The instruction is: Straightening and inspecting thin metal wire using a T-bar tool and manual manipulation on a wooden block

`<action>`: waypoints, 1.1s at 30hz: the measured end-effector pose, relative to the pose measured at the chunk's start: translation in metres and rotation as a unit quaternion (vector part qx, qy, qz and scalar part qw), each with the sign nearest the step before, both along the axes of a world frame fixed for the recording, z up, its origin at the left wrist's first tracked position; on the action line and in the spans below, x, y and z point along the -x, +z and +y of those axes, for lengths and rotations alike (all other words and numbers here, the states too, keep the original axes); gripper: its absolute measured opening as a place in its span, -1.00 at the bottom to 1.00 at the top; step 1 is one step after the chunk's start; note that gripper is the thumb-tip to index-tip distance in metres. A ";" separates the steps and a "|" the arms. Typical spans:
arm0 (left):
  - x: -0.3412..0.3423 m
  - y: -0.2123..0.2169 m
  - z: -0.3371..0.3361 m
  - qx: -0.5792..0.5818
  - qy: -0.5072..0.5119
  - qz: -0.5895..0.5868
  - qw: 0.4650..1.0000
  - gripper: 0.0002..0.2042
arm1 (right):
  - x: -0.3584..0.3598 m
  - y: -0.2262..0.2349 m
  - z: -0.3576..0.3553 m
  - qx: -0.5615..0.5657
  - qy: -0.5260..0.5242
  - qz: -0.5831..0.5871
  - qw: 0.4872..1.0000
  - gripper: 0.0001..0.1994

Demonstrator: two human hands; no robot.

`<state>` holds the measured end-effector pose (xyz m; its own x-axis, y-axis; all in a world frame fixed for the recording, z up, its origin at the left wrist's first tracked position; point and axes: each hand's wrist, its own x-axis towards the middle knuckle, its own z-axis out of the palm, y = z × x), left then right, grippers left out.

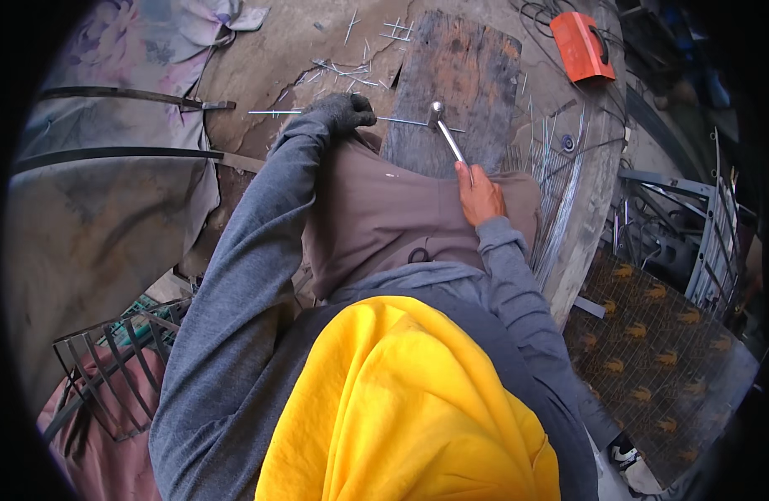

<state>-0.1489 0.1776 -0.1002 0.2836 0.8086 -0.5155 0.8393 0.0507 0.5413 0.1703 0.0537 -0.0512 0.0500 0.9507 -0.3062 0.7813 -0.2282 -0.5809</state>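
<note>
My left hand [341, 112], in a dark grey glove, is closed around a thin metal rod [401, 121]. The rod sticks out on both sides of the fist, and its right part lies over a worn wooden plank [463, 63]. A hammer [449, 140] with a shiny metal handle is gripped in my bare right hand [482, 197], near my right knee. The hammer's head is at the rod, over the plank; whether they touch, I cannot tell.
Short cut rods [344, 73] lie scattered on the ground beyond my left hand. Several long thin rods [559, 188] lie to my right. An orange machine cover with a black handle [582, 46] stands at the far right, among cables. A metal grille [117, 376] leans at the lower left.
</note>
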 end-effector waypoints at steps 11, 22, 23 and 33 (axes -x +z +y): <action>-0.006 0.020 0.001 -0.025 0.022 0.010 0.999 -0.66 | -0.030 0.023 -0.034 0.077 0.008 -0.093 0.993 -0.47; -0.021 0.112 0.020 -0.387 0.090 -0.123 0.909 -0.73 | -0.035 -0.001 -0.021 0.057 -0.015 -0.029 0.998 -0.48; -0.030 0.124 0.023 -0.387 0.084 -0.120 0.910 -0.73 | -0.036 -0.001 -0.021 0.053 -0.022 -0.023 0.998 -0.49; -0.129 0.084 -0.054 0.203 0.306 -0.455 0.811 -0.41 | -0.038 0.001 -0.023 0.077 -0.037 0.028 0.996 -0.47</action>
<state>-0.0197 0.1236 -0.0161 0.3058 0.7569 -0.5775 -0.1475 0.6369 0.7567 0.2086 0.0312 -0.0498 0.0980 0.8864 -0.4524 0.7265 -0.3744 -0.5763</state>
